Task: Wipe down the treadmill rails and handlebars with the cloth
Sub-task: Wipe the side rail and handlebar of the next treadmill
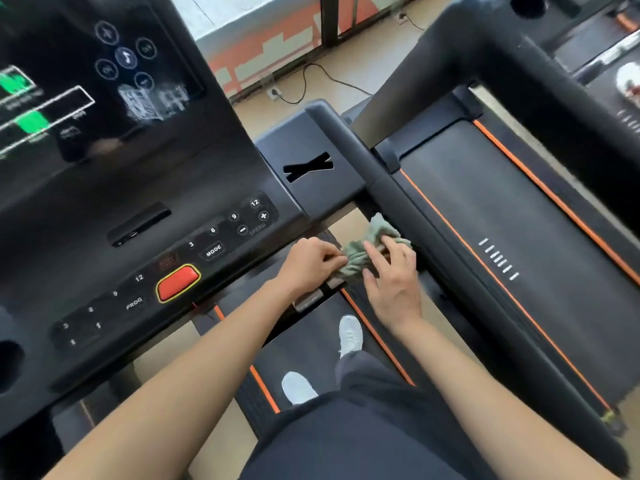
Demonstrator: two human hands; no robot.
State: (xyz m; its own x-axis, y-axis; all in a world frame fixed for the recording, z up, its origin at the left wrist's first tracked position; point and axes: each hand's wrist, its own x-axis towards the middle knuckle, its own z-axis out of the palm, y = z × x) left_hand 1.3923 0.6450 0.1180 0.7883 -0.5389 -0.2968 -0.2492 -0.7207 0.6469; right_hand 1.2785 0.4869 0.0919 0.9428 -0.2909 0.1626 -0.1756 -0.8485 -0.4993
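A glossy black treadmill console (145,209) is seen at the left, and a long black padded side rail (408,209) runs along its right. Between them, close together, the left hand (311,263) is pinched on the left end of a crumpled grey-green cloth (358,259), and the right hand (394,282) is laid over it with fingers fairly straight. The cloth is bunched on a short silver-plated front handlebar (308,301).
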